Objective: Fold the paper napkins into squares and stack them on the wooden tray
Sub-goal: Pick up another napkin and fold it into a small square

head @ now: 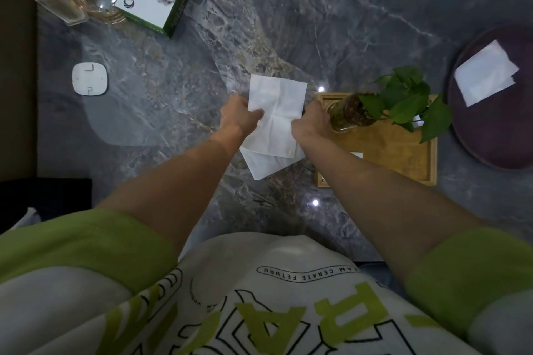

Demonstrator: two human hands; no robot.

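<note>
- Left of the wooden tray [389, 153]: left hand [239, 115] and right hand [310, 124] pinch opposite edges of one creased napkin [277, 112], not yet folded.
- Beneath it, a second napkin [265, 166] lies on the worktop [317, 23].
- Right of that tray: folded napkins [486, 73] on a dark round tray [490, 141]; at least two left, I judge.

Creased white napkin [277, 112] held open, overlapping second napkin [265, 166] flat on surface [317, 37]. Two folded napkins [487, 73] stacked askew on dark round tray [476, 138], far right.

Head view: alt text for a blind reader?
The left hand and right hand pinch a creased white napkin above a grey marble table, with another napkin beneath. To the right, a plant stands on a wooden tray; folded napkins lie on a dark round tray.
</note>
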